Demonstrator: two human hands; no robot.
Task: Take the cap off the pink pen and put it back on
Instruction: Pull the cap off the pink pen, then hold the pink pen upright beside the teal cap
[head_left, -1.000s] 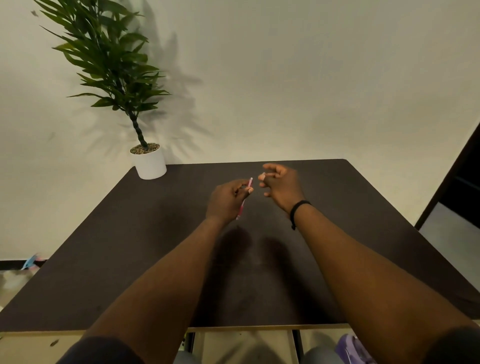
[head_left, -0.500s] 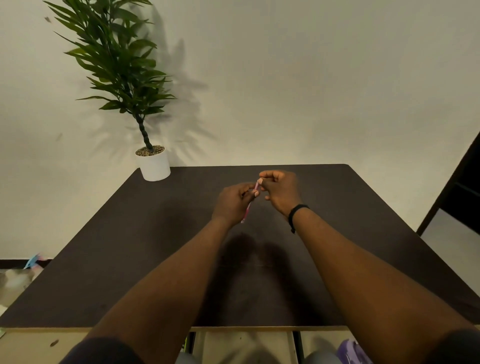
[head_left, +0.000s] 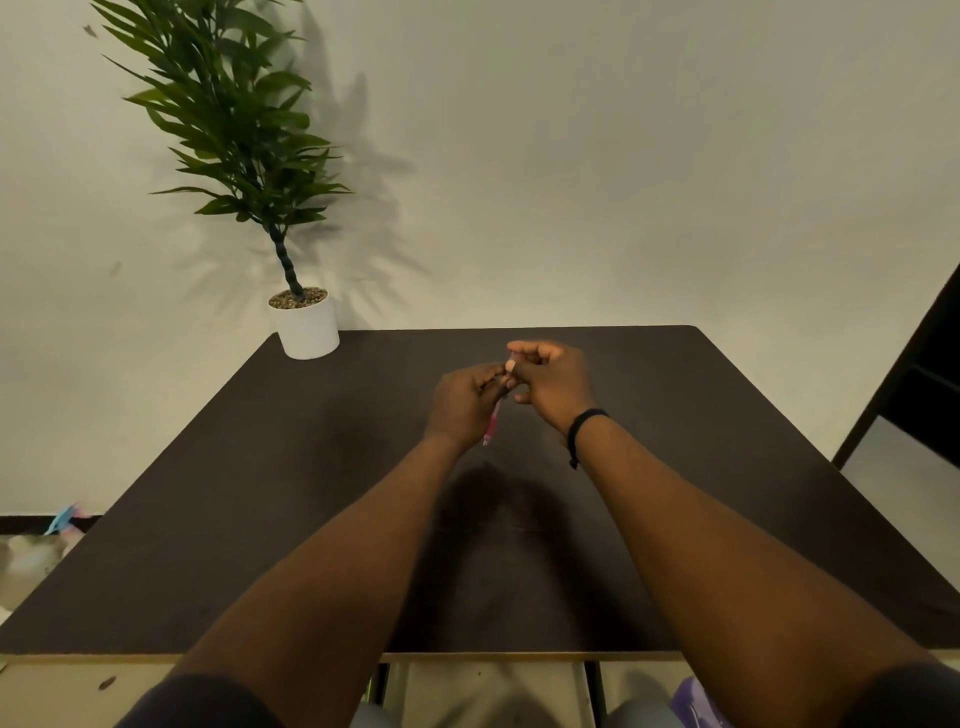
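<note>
**Operator:** Where is the pink pen, and what are my hands doing?

**Guide:** Your left hand (head_left: 464, 405) is closed around the pink pen (head_left: 491, 427), above the middle of the dark table (head_left: 260, 467). The barrel slants down toward you, and its lower end sticks out below your fist. Your right hand (head_left: 553, 382) touches the left one and pinches the pen's upper end between thumb and fingertips (head_left: 511, 366).

**Operator:** Is the cap seated?

**Guide:** You cannot tell from this view. The cap (head_left: 511, 358) shows only as a pale pink tip above your right thumb, and your fingers hide the joint.

**Operator:** What else is nearby?

**Guide:** A black wristband (head_left: 582, 426) sits on your right wrist. A potted plant (head_left: 306, 325) in a white pot stands at the table's far left corner, well apart from your hands.
</note>
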